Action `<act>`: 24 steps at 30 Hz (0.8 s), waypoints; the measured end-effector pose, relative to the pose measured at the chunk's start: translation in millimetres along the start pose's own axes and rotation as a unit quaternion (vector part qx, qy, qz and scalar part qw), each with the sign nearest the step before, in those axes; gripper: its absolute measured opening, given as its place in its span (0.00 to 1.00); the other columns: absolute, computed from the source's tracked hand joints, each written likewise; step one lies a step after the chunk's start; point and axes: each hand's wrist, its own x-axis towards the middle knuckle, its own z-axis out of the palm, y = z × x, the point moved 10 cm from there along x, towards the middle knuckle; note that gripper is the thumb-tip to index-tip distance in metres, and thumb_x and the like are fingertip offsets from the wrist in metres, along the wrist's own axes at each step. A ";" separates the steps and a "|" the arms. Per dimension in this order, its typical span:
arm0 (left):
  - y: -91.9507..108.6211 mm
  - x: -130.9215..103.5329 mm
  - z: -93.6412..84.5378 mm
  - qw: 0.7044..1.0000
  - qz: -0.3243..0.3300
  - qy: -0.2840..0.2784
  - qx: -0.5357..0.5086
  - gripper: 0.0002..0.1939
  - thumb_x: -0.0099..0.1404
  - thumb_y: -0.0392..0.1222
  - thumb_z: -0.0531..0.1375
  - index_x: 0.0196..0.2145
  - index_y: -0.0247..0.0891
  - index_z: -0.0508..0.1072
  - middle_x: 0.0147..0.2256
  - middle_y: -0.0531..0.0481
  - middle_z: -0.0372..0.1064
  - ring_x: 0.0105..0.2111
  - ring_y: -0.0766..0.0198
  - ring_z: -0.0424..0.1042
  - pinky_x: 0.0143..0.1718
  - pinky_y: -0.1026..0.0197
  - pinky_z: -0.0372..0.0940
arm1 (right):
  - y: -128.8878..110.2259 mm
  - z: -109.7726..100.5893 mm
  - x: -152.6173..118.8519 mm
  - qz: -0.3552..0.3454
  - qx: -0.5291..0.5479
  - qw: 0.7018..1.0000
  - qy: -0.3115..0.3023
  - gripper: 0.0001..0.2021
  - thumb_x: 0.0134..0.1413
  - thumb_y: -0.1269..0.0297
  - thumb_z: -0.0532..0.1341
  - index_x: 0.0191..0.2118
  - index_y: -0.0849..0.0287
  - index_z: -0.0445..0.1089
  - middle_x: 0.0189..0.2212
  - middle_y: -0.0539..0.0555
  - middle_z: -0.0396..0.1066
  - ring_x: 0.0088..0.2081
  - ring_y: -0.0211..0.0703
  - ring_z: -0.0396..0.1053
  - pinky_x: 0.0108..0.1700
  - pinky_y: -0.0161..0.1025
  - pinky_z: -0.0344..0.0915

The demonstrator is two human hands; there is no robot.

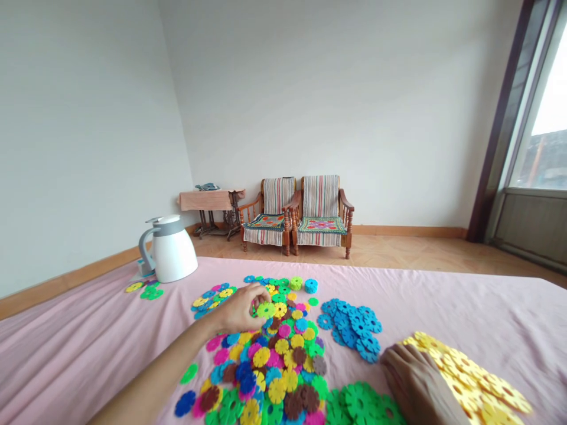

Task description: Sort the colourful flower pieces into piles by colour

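My left hand [243, 308] is over the upper part of a mixed pile of colourful notched discs [277, 360], its fingers closed on a light green disc [266, 310]. My right hand [414, 372] rests palm down on the cloth, between a heap of blue discs [354, 324] and a spread of yellow discs [469, 372]. Below its fingers lies a group of larger green discs [361, 404]. Two small stacks, one yellow-green [295, 284] and one blue [310, 286], stand at the far end of the pile.
A white and grey jug [173, 254] stands at the back left of the pink cloth [110, 348], with a few discs [152, 291] near its base. Beyond are two wooden chairs [321, 200] and a small covered table [206, 200].
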 end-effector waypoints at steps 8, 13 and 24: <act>-44.6 95.9 31.9 0.995 -0.068 0.075 -0.024 0.14 0.47 0.39 0.61 0.34 0.35 0.67 0.31 0.52 0.65 0.31 0.64 0.66 0.32 0.65 0.61 | -5.3 -4.3 2.8 -0.034 -0.028 0.999 -0.013 0.07 0.55 0.67 0.52 0.28 0.53 0.65 0.25 0.49 0.69 0.27 0.39 0.67 0.30 0.36 0.59; -64.0 132.3 47.9 0.990 -0.114 0.082 0.002 0.16 0.46 0.36 0.65 0.34 0.34 0.68 0.36 0.49 0.66 0.36 0.62 0.66 0.37 0.62 0.63 | -3.8 1.1 0.6 -0.052 -0.044 0.998 -0.005 0.05 0.53 0.69 0.54 0.29 0.53 0.64 0.26 0.49 0.69 0.28 0.39 0.68 0.30 0.35 0.59; -83.6 150.2 84.6 0.988 -0.152 -0.028 0.015 0.15 0.65 0.43 0.55 0.47 0.34 0.65 0.46 0.45 0.65 0.41 0.59 0.68 0.41 0.52 0.66 | -4.4 0.6 1.2 -0.066 -0.060 0.996 0.006 0.05 0.53 0.69 0.54 0.29 0.53 0.63 0.25 0.48 0.69 0.27 0.39 0.67 0.29 0.35 0.58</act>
